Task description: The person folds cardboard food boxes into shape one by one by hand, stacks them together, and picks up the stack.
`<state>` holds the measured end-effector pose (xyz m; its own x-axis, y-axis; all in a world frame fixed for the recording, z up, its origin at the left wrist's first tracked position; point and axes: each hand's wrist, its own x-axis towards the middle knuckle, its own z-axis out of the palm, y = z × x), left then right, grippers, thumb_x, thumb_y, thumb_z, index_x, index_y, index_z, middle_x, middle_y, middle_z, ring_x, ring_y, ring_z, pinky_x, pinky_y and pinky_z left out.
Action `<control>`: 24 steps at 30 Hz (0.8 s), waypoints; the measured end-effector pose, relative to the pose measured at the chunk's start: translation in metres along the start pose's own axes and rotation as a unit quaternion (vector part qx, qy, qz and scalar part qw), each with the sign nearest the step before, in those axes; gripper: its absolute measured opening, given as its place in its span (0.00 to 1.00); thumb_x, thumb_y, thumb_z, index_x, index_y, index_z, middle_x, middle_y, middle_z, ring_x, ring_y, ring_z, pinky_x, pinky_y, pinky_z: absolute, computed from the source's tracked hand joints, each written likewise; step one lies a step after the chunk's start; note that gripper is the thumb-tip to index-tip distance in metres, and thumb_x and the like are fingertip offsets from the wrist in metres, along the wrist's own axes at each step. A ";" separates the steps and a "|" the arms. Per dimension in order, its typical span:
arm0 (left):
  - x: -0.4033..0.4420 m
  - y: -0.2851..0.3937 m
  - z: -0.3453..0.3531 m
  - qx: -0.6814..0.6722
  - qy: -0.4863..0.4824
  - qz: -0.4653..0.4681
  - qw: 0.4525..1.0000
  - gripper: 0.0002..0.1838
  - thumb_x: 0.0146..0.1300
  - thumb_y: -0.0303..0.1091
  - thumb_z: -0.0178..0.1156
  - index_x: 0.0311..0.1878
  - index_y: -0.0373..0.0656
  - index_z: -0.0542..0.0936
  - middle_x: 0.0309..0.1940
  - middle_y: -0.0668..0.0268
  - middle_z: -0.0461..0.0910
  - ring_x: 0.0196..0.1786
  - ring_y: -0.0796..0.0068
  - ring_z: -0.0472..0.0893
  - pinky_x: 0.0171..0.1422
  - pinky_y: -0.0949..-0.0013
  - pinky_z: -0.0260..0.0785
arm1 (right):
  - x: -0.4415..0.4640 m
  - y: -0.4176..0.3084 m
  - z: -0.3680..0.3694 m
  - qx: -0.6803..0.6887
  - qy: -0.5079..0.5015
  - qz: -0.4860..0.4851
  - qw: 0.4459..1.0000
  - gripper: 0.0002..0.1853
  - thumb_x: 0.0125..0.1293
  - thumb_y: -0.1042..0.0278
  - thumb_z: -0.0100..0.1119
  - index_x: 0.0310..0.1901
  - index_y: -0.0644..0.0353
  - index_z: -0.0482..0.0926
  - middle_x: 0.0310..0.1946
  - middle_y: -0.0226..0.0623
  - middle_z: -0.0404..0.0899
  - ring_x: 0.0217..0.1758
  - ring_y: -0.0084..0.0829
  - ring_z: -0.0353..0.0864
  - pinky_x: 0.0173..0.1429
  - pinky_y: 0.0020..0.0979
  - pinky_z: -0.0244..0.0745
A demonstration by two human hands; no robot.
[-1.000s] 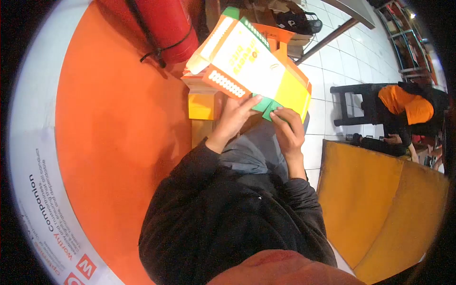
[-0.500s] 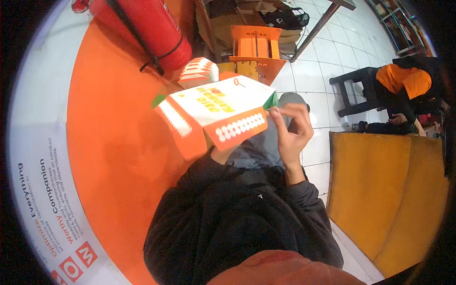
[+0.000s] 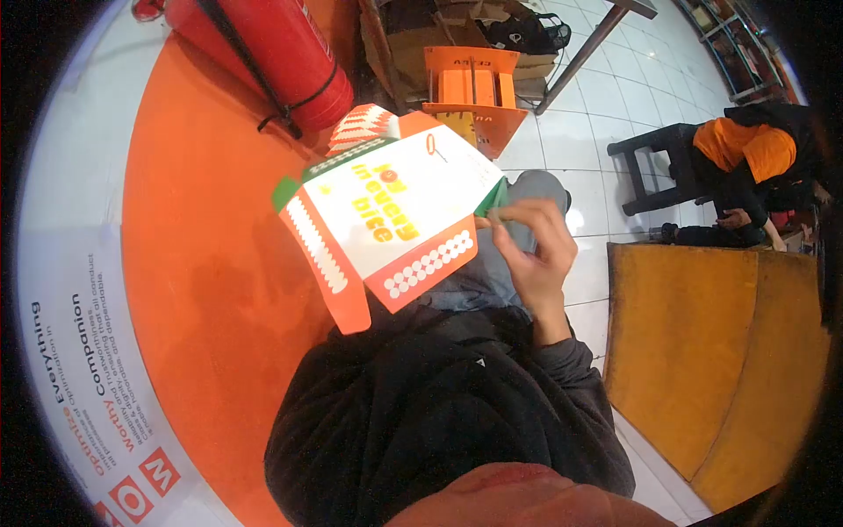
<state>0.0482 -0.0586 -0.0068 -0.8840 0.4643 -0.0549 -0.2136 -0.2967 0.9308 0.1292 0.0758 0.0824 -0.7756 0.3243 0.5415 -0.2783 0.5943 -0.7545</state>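
Observation:
A paperboard food carton [image 3: 378,198], white with orange and green flaps, is tilted in front of me with its flaps spread. Its white panel reads "joy in every bite". My right hand [image 3: 540,250] pinches the green corner at the carton's right end between thumb and fingers. My left hand is hidden; only its black sleeve reaches up below the carton, so its fingers do not show. Behind the far edge is a red-and-white patterned card piece [image 3: 362,123]; whether it belongs to this carton I cannot tell.
An orange surface [image 3: 202,290] lies to my left, with a red fire extinguisher [image 3: 277,61] on it. Ahead are an orange stand [image 3: 474,88] and a metal table leg [image 3: 584,57]. At right are a yellow-brown surface [image 3: 685,351], a black stool [image 3: 645,167] and another person [image 3: 746,149].
The carton has tipped and turned so its printed panel faces me more, its near flaps swinging down. My left wrist has gone out of sight behind it. My right hand keeps its pinch.

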 end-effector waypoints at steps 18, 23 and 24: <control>0.007 0.004 0.029 0.366 0.016 0.240 0.899 0.15 0.55 0.29 0.67 0.46 0.40 0.80 0.45 0.62 0.80 0.49 0.63 0.77 0.57 0.64 0.67 | -0.040 0.065 -0.016 0.003 0.108 0.249 0.962 0.10 0.61 0.72 0.67 0.39 0.70 0.81 0.33 0.39 0.83 0.35 0.23 0.81 0.43 0.26 0.77; 0.017 0.022 0.014 0.296 0.079 0.106 0.946 0.20 0.65 0.35 0.59 0.59 0.40 0.73 0.50 0.60 0.77 0.57 0.66 0.72 0.62 0.64 0.63 | -0.047 0.080 -0.042 0.102 0.133 0.337 0.927 0.11 0.61 0.71 0.68 0.34 0.73 0.81 0.29 0.37 0.82 0.31 0.21 0.78 0.37 0.23 0.73; 0.018 0.020 0.007 0.194 -0.016 -0.030 0.980 0.21 0.68 0.37 0.56 0.62 0.40 0.71 0.53 0.60 0.75 0.59 0.67 0.71 0.64 0.64 0.62 | -0.045 0.080 -0.045 0.110 0.116 0.345 0.925 0.10 0.60 0.72 0.68 0.33 0.72 0.81 0.28 0.36 0.82 0.30 0.21 0.77 0.37 0.23 0.73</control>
<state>0.0312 -0.0505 0.0133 -0.8595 0.4994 -0.1087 -0.0857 0.0688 0.9939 0.1670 0.1414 0.0148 -0.6769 0.7343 -0.0511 0.1093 0.0316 -0.9935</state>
